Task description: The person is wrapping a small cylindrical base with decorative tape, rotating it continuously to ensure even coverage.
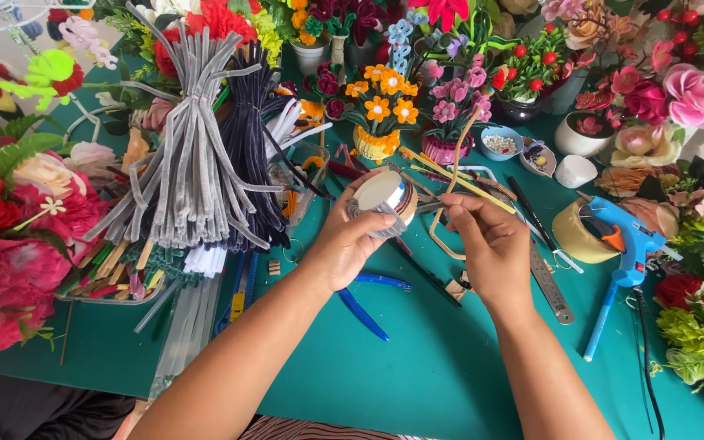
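- Head view: we look down on a teal work mat (450,367) crowded w/ craft supplies and artificial flowers.
- Our left hand (344,244) grips a small round pot (385,200) wrapped in grey pipe cleaner; fingers curl around its side, shiny rim tilted toward us. Pot is held above the mat, centre of view.
- Our right hand (490,240) is pinched shut on a tan pipe cleaner (458,155), thumb & fingertips closed on it just right of the pot. The tan strand loops up and back down below the hand; whether it touches the pot we can't tell.
- Between the forearms, on the mat: blue-handled pliers (368,305).
- Right of the right hand: metal ruler (549,285), then a blue glue gun (629,244) lying next to a roll of tape (572,236).
- Left side: big upright bundles of grey pipe cleaners (193,163) & dark purple pipe cleaners (250,155), fanning out at top and bottom.
- Behind the hands: small pot of orange flowers (380,110), pink flower pot (450,114), blue bowl (501,143) w/ small beads, white cup (576,171).
- Far left & far right edges: red, pink and cream fabric roses.
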